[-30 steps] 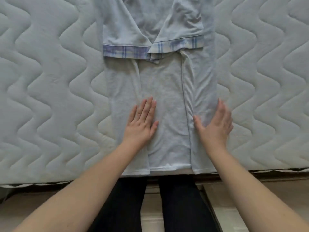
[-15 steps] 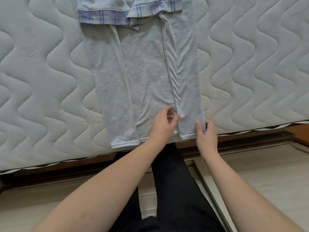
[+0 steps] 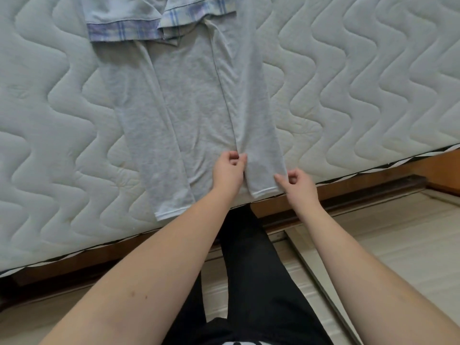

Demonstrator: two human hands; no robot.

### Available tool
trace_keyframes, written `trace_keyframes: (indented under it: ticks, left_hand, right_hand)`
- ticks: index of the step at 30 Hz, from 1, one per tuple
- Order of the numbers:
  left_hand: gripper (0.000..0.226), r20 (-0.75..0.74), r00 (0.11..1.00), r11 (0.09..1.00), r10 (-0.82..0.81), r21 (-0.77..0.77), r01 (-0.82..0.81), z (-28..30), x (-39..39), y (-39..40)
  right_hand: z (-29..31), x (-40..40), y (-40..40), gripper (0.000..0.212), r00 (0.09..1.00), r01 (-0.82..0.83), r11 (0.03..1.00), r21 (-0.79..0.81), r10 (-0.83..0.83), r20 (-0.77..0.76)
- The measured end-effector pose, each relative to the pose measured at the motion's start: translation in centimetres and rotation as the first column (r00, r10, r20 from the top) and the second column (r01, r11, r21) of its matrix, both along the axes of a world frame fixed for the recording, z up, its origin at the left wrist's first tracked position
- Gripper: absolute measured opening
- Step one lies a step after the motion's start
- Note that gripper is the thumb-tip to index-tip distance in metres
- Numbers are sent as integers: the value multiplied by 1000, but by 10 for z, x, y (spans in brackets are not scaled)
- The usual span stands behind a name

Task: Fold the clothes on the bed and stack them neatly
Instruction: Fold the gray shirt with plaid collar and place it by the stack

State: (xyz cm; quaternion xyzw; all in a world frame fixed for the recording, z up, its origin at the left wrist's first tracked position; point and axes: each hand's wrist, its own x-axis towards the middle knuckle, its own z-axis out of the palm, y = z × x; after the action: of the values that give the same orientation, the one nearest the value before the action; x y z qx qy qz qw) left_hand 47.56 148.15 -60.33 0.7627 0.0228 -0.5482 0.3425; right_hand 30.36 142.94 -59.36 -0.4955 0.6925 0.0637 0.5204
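A light grey shirt (image 3: pixel 194 103) lies flat on the quilted mattress (image 3: pixel 361 78), both sides folded inward into a long strip. Its sleeves with blue plaid cuffs (image 3: pixel 124 31) are folded across the top. The hem reaches the mattress's near edge. My left hand (image 3: pixel 229 171) pinches the inner edge of the right folded panel near the hem. My right hand (image 3: pixel 297 184) pinches that panel's outer edge at the bottom right corner.
The mattress sits on a wooden bed frame (image 3: pixel 373 180) running along the near edge. Below are pale floor boards (image 3: pixel 385 245) and my legs in black trousers (image 3: pixel 251 270), standing close to the bed.
Both hands left the middle of the shirt, where they lay flat, and came down to the hem. There they closed into pinches on the right folded panel. The view tilted downward.
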Motion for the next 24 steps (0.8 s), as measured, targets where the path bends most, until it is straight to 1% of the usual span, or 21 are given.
trace_keyframes:
  ticks: [2,4,6,7,9,10,11,12,13,14,16,18,20,21,22,23,24]
  left_hand:
    - [20,-92,995,999,-34,-15,33,-2,-3,2]
    - [20,-66,988,990,-138,18,139,-2,-5,5]
    - [15,4,977,974,-213,84,211,-5,-7,10]
    - [19,13,968,960,-251,133,247,-6,-7,11]
    - [31,-46,943,915,-330,232,331,-6,-9,15]
    - [34,-62,921,881,-385,272,387,-6,-9,18]
    - [36,-31,881,835,-472,304,458,-6,-8,20]
    - [36,26,830,786,-557,338,518,-2,-5,24]
    - [35,92,786,756,-611,361,545,2,-3,27]
    - [33,148,764,754,-628,359,550,6,-1,32]
    - [28,219,763,788,-608,286,546,12,2,44]
    - [24,322,769,832,-553,159,532,19,11,61]
    - [15,480,744,866,-465,71,495,25,26,83]
    - [7,555,716,881,-424,68,468,26,34,97]
    - [10,618,675,895,-403,114,430,26,43,113]
    - [22,655,634,903,-410,196,382,25,50,128]
    - [33,662,619,906,-422,286,312,24,57,143]
  right_hand:
    - [-1,1,5,28,1000,19,1000,4,-19,4]
    - [-2,0,7,32,1000,10,1000,-6,-10,-17]
    - [-3,-1,9,35,998,35,999,-13,-35,-43]
    - [-4,-1,10,34,997,74,997,-4,-75,-38]
    - [-6,-2,12,30,990,135,991,22,-134,-36]
    - [-6,-3,13,29,992,111,994,11,-110,-61]
    - [-5,-3,13,29,994,60,998,-5,-60,-93]
    - [-4,-3,14,28,993,10,1000,-20,-13,-118]
    - [-2,-2,15,28,992,-17,999,-29,13,-126]
    - [-1,-3,16,27,992,-28,999,-32,24,-122]
    - [3,-3,20,29,996,-5,999,-48,0,-92]
    - [9,-2,23,31,997,68,994,-90,-72,-40]
    - [15,-3,25,26,995,99,987,-130,-99,11]
    - [18,-4,25,22,998,59,988,-143,-57,20]
    - [19,-5,26,19,1000,-8,989,-151,11,18]
    - [21,-6,24,17,996,-81,985,-155,84,17]
    - [22,-6,23,17,989,-141,978,-153,146,25]
